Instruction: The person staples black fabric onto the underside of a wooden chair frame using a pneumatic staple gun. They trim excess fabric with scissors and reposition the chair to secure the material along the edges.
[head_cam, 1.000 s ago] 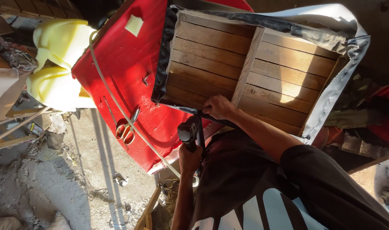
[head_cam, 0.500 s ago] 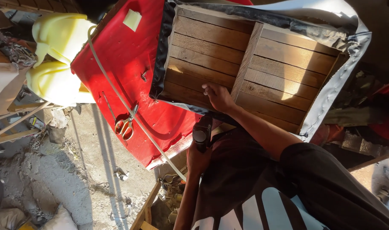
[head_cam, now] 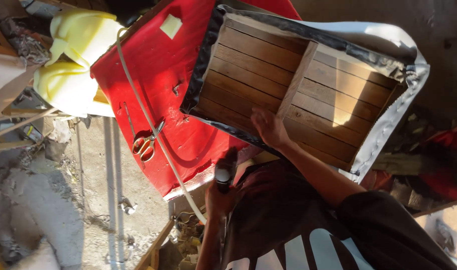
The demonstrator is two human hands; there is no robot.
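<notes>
Frame (head_cam: 308, 85): slatted wooden panel, back side up, one cross batten over the slats; laid on the red tabletop (head_cam: 153, 75), overhanging it to the right.
Covering (head_cam: 388, 45): pale sheet with a dark inner face, folded up over the frame's edges; the fold is loose at the far right corner.
Right hand (head_cam: 268, 127): laid palm down on the slats near the frame's near edge, just beside the batten's foot; fingers (head_cam: 256, 116) stretched flat and close together, gripping nothing.
Left hand (head_cam: 219, 192): held below the frame's near edge, fingers closed round a tool (head_cam: 223, 170).
Tool: dark body with a pale round end towards the camera; its working tip is hidden, so its kind cannot be told.
Hose (head_cam: 148, 120): pale line run across the tabletop from the foam down towards the left hand.
Key relation: the frame's near edge lies just above and right of the tool; the frame's long axis runs from upper left to lower right, along the slats. The right hand is already on the frame; the left is close but apart.
Scissors (head_cam: 146, 145): orange-handled, lying on the tabletop left of the hose.
Foam (head_cam: 73, 60): yellow, bunched at the tabletop's far left end.
Floor (head_cam: 63, 200): rough concrete with scraps.
</notes>
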